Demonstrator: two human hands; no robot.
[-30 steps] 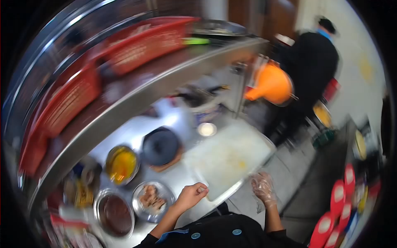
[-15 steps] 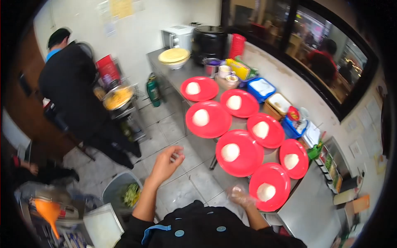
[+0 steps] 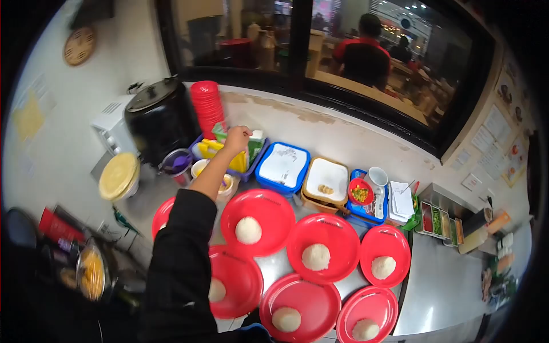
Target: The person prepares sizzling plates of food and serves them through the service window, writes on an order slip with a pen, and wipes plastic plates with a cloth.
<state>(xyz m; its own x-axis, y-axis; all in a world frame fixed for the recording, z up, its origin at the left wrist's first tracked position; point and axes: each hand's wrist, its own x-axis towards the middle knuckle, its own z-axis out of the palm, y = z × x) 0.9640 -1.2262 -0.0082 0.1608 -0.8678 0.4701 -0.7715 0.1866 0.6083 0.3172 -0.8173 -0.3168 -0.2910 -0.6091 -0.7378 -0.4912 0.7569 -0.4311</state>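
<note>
My left hand point(image 3: 238, 138) reaches out over a bin of packets and boxes, beside a green and white box point(image 3: 256, 144). Its fingers are curled together; whatever they may hold is too small to make out. Below it are yellow packets point(image 3: 210, 150) and small cups point(image 3: 200, 167), partly covered by my forearm. Several red plates, such as the middle one point(image 3: 274, 208), each carry a white mound that looks like rice point(image 3: 249, 230). My sleeve hides parts of the plates on the left. My right hand is out of view.
A stack of red cups point(image 3: 207, 108) stands by a large black cooker point(image 3: 162, 123). Along the wall are a blue lidded container point(image 3: 282, 166), a brown container point(image 3: 326, 182) and a blue tray point(image 3: 377, 212). A topping rack point(image 3: 437, 220) sits at right. Behind the window is a person point(image 3: 366, 60).
My view has turned toward the wall and window. My left hand has moved from above the floor to the bin behind the plates. My gloved right hand has left the view.
</note>
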